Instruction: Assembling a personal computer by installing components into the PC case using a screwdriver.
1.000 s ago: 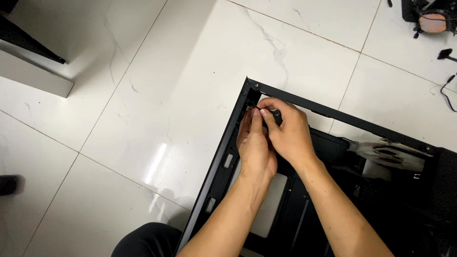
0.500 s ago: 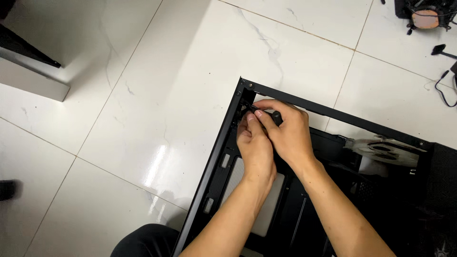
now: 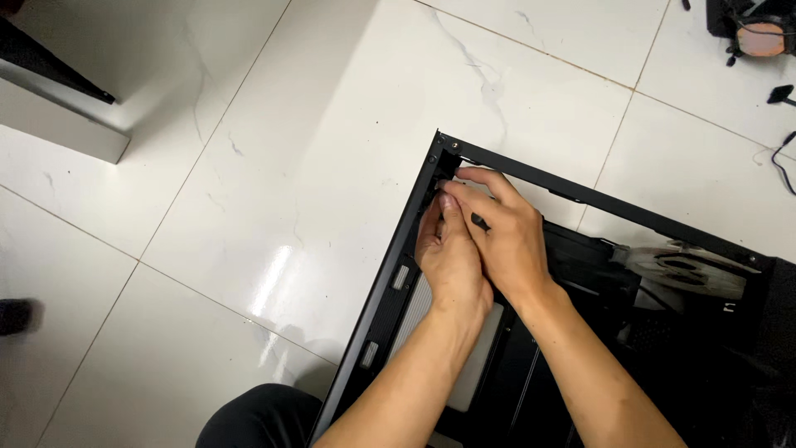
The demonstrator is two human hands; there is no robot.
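Note:
A black computer case (image 3: pixel 398 249) lies open on a white tiled floor. Both my hands work at its far left inner corner. My left hand (image 3: pixel 452 261) has its fingers held together against the inside of the left frame rail, with the tips partly hidden. My right hand (image 3: pixel 510 241) lies over it, reaching with thumb and fingers into the corner and pinching a small black part (image 3: pixel 479 222). What that part is I cannot tell.
A fan (image 3: pixel 688 270) sits inside the case at the right. A black cooler (image 3: pixel 750 33) and a loose cable (image 3: pixel 783 158) lie on the tiles at the top right. A white ledge (image 3: pixel 62 129) is at the top left. My dark-clothed knee (image 3: pixel 257 415) is by the case's near edge.
Both hands stay at the case corner. The fingers have shifted slightly, and the small black part shows less between the right fingers than a second ago.

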